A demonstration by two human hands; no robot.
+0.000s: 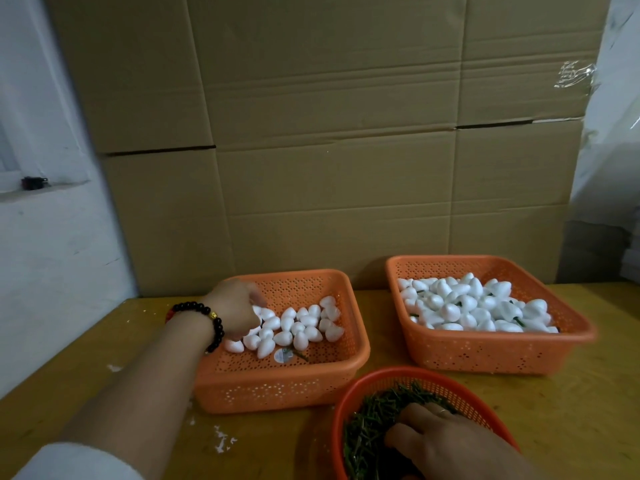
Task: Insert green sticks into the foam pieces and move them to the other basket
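My left hand [232,308], with a dark bead bracelet on the wrist, reaches into the left orange basket [349,367]. Its curled fingers close over white foam pieces [298,329] at the basket's back left; what they hold is hidden. One green stick [300,355] lies on that basket's floor. The right orange basket [491,351] is heaped with foam pieces [474,303], a few green sticks poking out. My right hand [446,441] rests palm down on the green sticks [377,410] in the round red-orange bowl basket [388,374], fingertips buried among them.
The baskets stand on a yellow table [588,427] with white foam crumbs [221,441] near my left forearm. A wall of cardboard boxes [329,150] rises right behind the baskets. A white wall [52,237] is at the left.
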